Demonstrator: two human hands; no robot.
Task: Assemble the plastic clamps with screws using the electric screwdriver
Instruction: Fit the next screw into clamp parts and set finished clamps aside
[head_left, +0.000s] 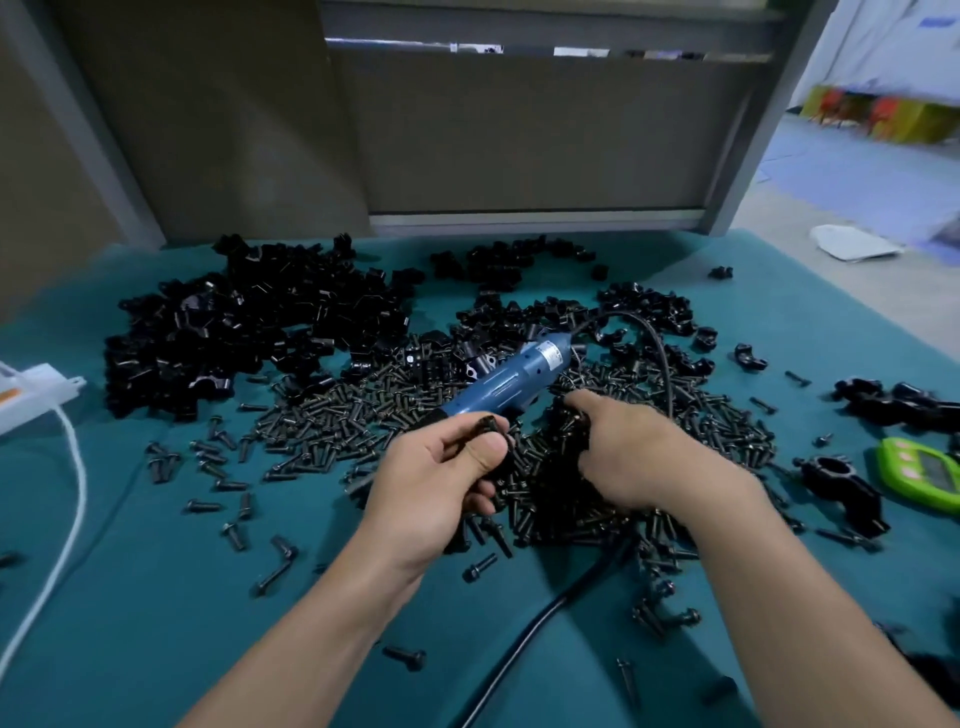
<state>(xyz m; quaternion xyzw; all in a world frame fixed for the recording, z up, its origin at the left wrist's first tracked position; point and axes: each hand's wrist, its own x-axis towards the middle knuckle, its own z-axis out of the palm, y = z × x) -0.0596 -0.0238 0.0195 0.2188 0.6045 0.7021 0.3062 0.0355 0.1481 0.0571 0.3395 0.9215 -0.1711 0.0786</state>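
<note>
Left hand (441, 478) pinches a clamp (480, 427), right hand (634, 452) grips screws (322, 421); next, probably seat one, then fetch driver (511, 382) beyond.

On the teal worktop (156, 597), the left grip (441, 483) pinches a small black part (485, 425) at centre. Just at its 3 o'clock, the right grip (644, 457) digs curled fingers into the screws (332, 415). The blue electric screwdriver (511, 382) lies at 12 o'clock of both, with clamps (234, 332) heaped at 10 o'clock.

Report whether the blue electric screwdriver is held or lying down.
Lying down. The blue electric screwdriver rests on its side on black screws; neither the left hand nor the right hand grips it.
</note>
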